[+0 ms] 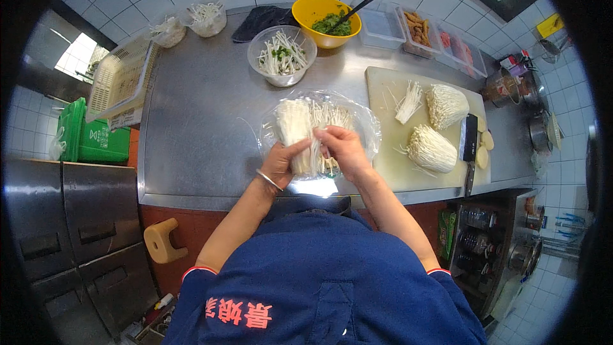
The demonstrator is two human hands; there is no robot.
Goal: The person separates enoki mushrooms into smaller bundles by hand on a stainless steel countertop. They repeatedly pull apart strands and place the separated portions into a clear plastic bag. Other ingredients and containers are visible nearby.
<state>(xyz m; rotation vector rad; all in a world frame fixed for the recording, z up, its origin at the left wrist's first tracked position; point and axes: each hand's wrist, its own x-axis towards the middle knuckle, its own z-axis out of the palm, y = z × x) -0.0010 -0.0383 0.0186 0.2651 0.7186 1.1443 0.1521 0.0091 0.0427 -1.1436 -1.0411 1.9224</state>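
My left hand (281, 164) grips a thick bundle of white enoki mushrooms (294, 122) from its left side. Fingers of my right hand (346, 149) pinch a few thin stalks at the bundle's right edge. More enoki (331, 112) lies just beyond that hand. Crinkled clear plastic (368, 127), perhaps a bag, spreads under and around the mushrooms. To the right, a pale cutting board (383, 163) bears two large enoki clumps (432, 149) (447, 105), a small loose bunch (409, 101) and several pale round pieces, probably cut root ends (482, 157). A cleaver (470, 146) lies along them.
Behind my hands stand a clear bowl (282, 76) of enoki with green bits and a yellow bowl (299, 9) of greens with chopsticks. Plastic food boxes (381, 28) line the wall. A white basket (117, 76) overhangs the left edge of the steel counter (201, 120).
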